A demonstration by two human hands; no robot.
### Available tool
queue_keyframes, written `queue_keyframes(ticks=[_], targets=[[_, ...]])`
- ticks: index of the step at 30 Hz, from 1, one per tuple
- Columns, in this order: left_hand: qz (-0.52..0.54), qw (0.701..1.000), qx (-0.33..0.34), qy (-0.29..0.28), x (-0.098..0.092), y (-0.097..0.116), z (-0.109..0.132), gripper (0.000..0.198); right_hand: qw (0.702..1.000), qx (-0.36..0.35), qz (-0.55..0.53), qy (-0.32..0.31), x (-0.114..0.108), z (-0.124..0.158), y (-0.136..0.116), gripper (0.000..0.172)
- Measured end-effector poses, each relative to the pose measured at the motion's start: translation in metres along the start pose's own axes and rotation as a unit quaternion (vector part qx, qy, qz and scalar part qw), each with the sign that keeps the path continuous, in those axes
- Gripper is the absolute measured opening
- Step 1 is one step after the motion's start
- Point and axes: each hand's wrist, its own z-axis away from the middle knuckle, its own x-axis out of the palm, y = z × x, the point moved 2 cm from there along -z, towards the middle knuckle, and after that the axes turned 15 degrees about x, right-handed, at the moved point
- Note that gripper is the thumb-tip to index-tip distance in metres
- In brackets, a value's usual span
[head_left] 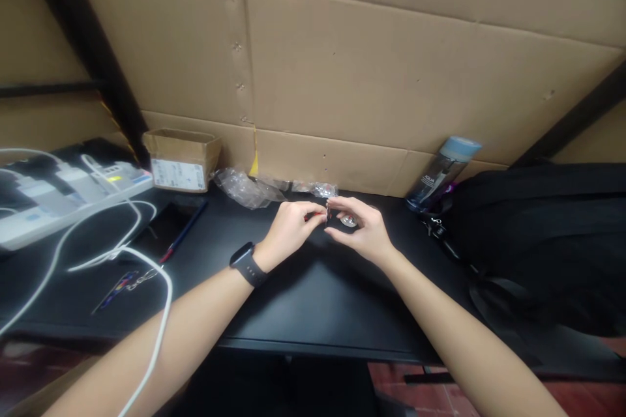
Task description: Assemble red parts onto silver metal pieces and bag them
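One small thin piece (327, 214) held above tabletop (313, 306), pinched by left hand (289, 227); right hand (366, 229) curved about its right side, grip unclear. Judged light, stiff, possibly fragile; edges best pinched gently.

I record moderate, diffuse light: pale sheen on the black tabletop (313, 300) below the left hand (288, 228), hazy glare on the power strip (73, 207) leftward. The small pinched piece (327, 214) is blurred; outer edges stretch.
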Motion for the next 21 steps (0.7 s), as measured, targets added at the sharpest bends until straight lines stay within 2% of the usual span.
queue_keyframes(ticks=[5,11,14,17,21], targets=[[-0.017,1.0,0.009,0.0,0.001,0.001,0.001,0.013,0.999,0.026,-0.019,0.003,0.004,0.001,0.007,0.057],[-0.049,0.996,0.079,-0.012,-0.003,0.003,0.0,0.011,0.978,0.144,-0.152,-0.015,0.01,0.004,0.012,0.063],[-0.058,0.994,0.09,-0.013,-0.002,0.001,0.0,0.01,0.966,0.186,-0.181,-0.022,0.013,0.004,0.012,0.062],[-0.026,0.998,0.059,-0.007,-0.001,0.0,0.001,0.01,0.969,0.175,-0.173,-0.017,0.013,0.003,0.012,0.067],[0.049,0.999,-0.001,-0.012,0.0,-0.004,0.0,0.015,0.987,0.121,-0.109,0.002,0.006,0.0,0.013,0.066]])
